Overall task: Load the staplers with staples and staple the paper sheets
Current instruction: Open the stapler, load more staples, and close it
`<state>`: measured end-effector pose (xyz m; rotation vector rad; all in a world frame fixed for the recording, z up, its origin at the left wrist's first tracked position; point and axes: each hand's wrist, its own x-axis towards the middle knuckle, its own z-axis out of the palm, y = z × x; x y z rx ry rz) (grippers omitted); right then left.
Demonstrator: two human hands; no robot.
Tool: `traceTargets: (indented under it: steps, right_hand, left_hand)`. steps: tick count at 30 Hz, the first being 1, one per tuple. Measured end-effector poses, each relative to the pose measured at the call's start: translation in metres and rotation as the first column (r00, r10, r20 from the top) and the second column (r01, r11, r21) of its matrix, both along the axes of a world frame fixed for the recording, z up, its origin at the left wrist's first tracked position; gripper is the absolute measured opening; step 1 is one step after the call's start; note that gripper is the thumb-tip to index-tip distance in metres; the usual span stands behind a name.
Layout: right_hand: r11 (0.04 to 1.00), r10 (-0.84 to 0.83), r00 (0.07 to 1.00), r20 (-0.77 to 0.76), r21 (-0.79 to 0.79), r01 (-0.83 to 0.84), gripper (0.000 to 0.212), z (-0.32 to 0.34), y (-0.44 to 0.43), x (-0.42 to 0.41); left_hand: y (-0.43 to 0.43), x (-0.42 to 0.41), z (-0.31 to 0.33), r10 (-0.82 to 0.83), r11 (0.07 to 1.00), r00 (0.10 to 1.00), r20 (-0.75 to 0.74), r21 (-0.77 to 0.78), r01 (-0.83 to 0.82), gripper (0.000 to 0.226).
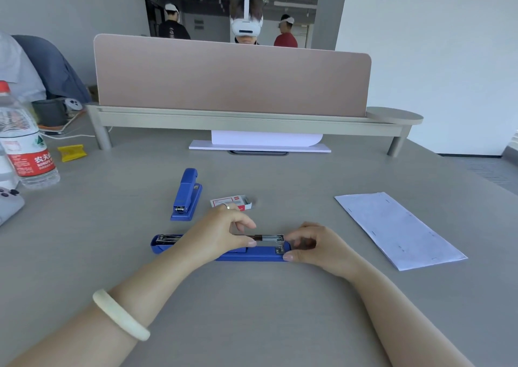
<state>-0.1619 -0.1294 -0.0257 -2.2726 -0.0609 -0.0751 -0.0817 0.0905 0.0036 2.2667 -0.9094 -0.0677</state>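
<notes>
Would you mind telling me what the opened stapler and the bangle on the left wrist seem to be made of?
The opened stapler: blue body with an even, low-sheen colour, probably plastic or painted metal; its magazine is bare silvery metal, catching bright glints. The bangle: cream, smooth and softly glossy, one rigid ring; jade, stone or resin, the look cannot settle which.

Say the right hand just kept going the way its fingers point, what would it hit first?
The open stapler: the right hand points left at its front end, and its fingers seem to touch it. Past that is the left hand.
</notes>
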Motion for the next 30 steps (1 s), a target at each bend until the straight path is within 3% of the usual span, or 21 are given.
traceTargets:
  steps: [5,9,14,19,30]
  right_hand:
    - [1.0,-0.021,1.0,0.011,-0.016,0.021,0.025,0.001,0.0,-0.004]
    - [0.996,-0.07,0.99,0.125,0.064,0.063,0.04,0.006,0.008,-0.008]
    - [0.99,0.108,0.979,0.173,-0.105,-0.091,0.035,0.015,0.029,0.004]
    - [0.966,0.127,0.982,0.137,-0.243,-0.091,0.028,0.01,0.033,0.011]
    - [0.986,0.042,0.994,0.098,-0.167,-0.025,0.029,0.01,0.028,0.0]
  left_hand:
    - [0.053,0.011,-0.002,0.137,0.987,0.986,0.1,0.073,-0.145,0.036]
    - [0.087,0.013,-0.011,0.172,0.96,0.979,0.107,0.206,-0.191,0.036]
    - [0.093,0.013,-0.012,0.143,0.982,0.989,0.033,0.117,-0.146,0.037]
    - [0.092,0.016,-0.013,0.142,0.985,0.99,0.028,0.098,-0.144,0.033]
    - [0.095,0.016,-0.016,0.133,0.986,0.991,0.022,0.101,-0.135,0.024]
